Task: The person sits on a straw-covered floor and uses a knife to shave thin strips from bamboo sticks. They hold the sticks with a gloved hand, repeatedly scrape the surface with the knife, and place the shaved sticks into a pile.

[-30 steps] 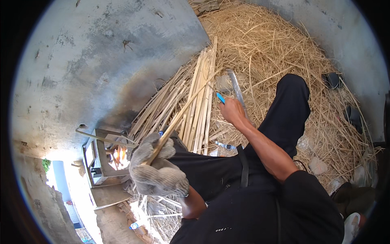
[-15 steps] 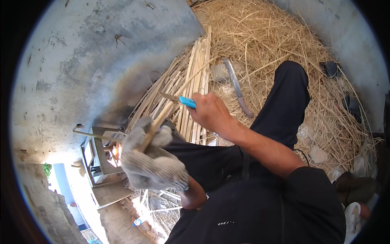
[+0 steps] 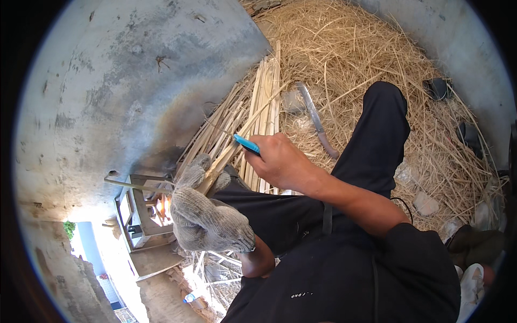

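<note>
My left hand (image 3: 207,218), in a grey knitted glove, is closed around the lower end of a split bamboo strip (image 3: 228,154). The strip slants up and away to the right, over a pile of other strips. Bare, my right hand (image 3: 284,166) grips a knife by its bright blue handle (image 3: 247,144). Its thin blade (image 3: 219,128) points left, lies nearly edge-on and crosses the strip just beyond the gloved fingers. Whether the edge touches the strip I cannot tell.
Long pale bamboo strips (image 3: 264,110) lie ahead. A large curved knife (image 3: 312,113) rests on the straw and shavings (image 3: 355,48) beside my raised knee (image 3: 385,107). At left, a metal frame (image 3: 141,210) with a glow inside stands by the concrete wall (image 3: 124,81).
The knife has turned, so its blade shows narrower. My right hand has shifted slightly right and down, and the gloved hand and strip have moved a little. The whole view has shifted slightly.
</note>
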{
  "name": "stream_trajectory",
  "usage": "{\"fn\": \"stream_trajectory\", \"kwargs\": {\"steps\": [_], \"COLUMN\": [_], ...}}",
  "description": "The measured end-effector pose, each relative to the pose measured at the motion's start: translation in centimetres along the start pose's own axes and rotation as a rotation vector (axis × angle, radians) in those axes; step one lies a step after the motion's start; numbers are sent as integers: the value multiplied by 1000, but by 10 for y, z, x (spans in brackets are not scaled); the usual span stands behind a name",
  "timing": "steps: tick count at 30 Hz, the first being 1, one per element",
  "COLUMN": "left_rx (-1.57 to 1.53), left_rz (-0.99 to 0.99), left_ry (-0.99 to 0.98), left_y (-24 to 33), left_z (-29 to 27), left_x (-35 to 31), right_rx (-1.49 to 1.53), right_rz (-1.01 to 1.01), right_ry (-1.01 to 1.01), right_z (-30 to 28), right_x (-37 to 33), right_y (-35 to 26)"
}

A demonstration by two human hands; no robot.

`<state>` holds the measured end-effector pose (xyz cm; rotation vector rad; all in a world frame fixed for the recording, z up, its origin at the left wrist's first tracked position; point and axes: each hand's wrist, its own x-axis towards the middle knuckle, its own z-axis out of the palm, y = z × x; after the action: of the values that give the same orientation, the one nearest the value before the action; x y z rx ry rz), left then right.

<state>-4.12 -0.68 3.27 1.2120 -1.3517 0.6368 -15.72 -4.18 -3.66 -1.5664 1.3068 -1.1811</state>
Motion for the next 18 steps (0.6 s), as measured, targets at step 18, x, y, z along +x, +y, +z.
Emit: {"fn": "stream_trajectory", "kwargs": {"steps": [18], "left_rx": [-70], "left_rz": [39], "left_ry": [-103], "left_y": [-6], "left_z": [5], "left_x": [-1], "right_rx": [-152], "right_rz": [78], "right_ry": [-9], "right_z": [3], "right_x": [6], "right_y": [33]}}
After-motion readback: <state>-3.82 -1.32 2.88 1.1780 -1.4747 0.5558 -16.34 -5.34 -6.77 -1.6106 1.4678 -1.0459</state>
